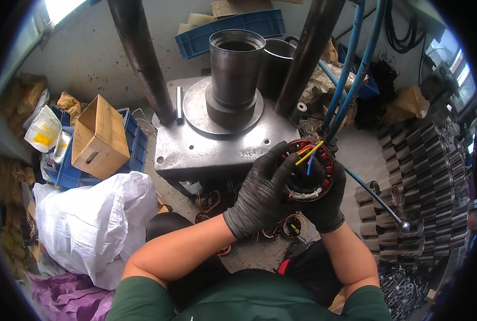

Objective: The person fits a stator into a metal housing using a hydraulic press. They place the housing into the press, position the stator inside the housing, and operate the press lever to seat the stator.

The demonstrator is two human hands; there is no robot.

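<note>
Both gloved hands hold a motor stator (306, 196), a round ring with red windings, in front of the right side of the press bed. My left hand (260, 192) grips its left side, with the thumb and fingers up near the wires. My right hand (328, 206) is wrapped round its right and lower side; part of those fingers is hidden behind the ring. Yellow and blue lead wires (309, 154) stick up from the stator's opening. Beyond it, a steel cylinder (237, 69) stands upright on a round plate (195, 109) on the metal press bed (217, 150).
Two dark columns (142, 59) flank the cylinder. A ball-ended lever (404, 227) and blue hoses (356, 59) are at right, near stacked metal sleeves (409, 182). At left are a cardboard box (100, 142) and white sack (94, 224). More stators (292, 226) lie below my hands.
</note>
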